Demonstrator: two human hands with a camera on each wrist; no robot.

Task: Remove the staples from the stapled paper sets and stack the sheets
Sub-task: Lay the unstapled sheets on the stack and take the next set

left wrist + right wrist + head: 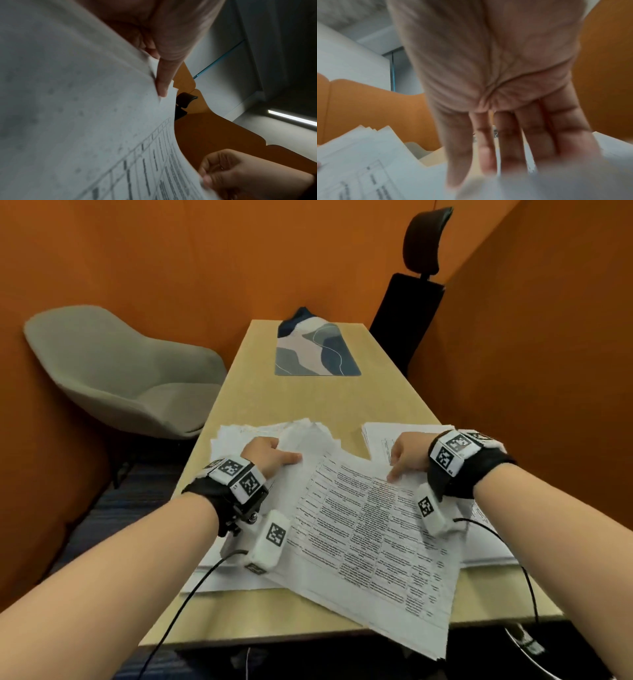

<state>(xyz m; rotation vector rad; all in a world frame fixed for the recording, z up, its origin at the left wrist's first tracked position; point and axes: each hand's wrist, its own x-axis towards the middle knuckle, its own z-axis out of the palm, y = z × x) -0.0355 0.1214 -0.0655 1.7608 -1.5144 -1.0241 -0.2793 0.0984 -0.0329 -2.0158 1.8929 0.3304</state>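
A printed paper set [359, 525] with dense table text is held slanted above the wooden table [267, 402], its lower corner hanging past the near edge. My left hand [274, 455] pinches its top left corner. The left wrist view shows the thumb [162, 81] lying on the sheets [85, 108] with fingers behind. My right hand [406, 457] pinches the top right edge, thumb on the print. In the left wrist view the right hand [240, 175] is curled at the paper's edge. The right wrist view is blurred, with the palm [488, 67] over the pages [368, 169]. No staple shows.
A loose pile of white sheets [233, 440] lies under my left hand. Another pile [380, 436] lies on the right. A patterned mat [315, 347] sits at the table's far end. A grey chair [120, 371] stands left, a black chair [407, 313] behind. Orange walls enclose the booth.
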